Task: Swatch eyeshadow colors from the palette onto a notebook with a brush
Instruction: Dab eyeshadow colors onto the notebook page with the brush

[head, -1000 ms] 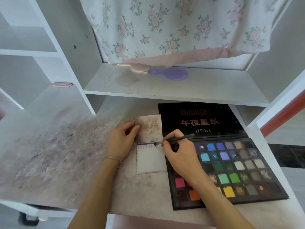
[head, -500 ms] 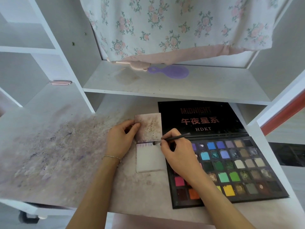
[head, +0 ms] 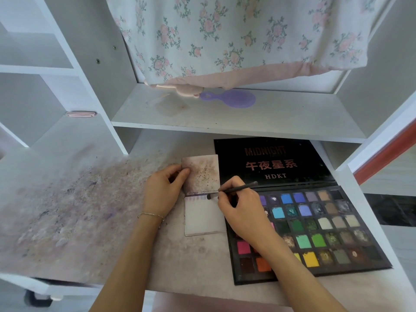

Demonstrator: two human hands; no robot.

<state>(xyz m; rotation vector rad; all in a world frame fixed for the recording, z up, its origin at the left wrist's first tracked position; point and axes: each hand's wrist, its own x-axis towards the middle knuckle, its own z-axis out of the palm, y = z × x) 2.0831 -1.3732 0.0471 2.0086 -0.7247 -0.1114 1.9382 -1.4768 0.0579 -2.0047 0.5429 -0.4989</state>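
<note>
We see the right hand (head: 242, 212) pinching a thin dark brush (head: 234, 190) between thumb and fingers, grip closed on the handle; brush tip touches the notebook (head: 203, 219) near the top of its lower page, at the right end of a row of faint purple strokes, just below the fold; the handle slants up and right over the palette (head: 324, 230). Left hand (head: 163, 192) grips the notebook's upper left edge, thumb on the stained upper page, fingers curled round the edge; a thin bracelet (head: 150, 214) on that wrist. Notebook lies open on the tabletop (head: 67, 210), touching the palette's left side; palette open, black lid flat behind it, colour pans in rows, right forearm crossing its lower left pans. Tabletop smeared with powder stains. On the shelf (head: 281, 118) above, a purple hand mirror (head: 234, 98); floral cloth (head: 236, 37) hangs behind it.
</note>
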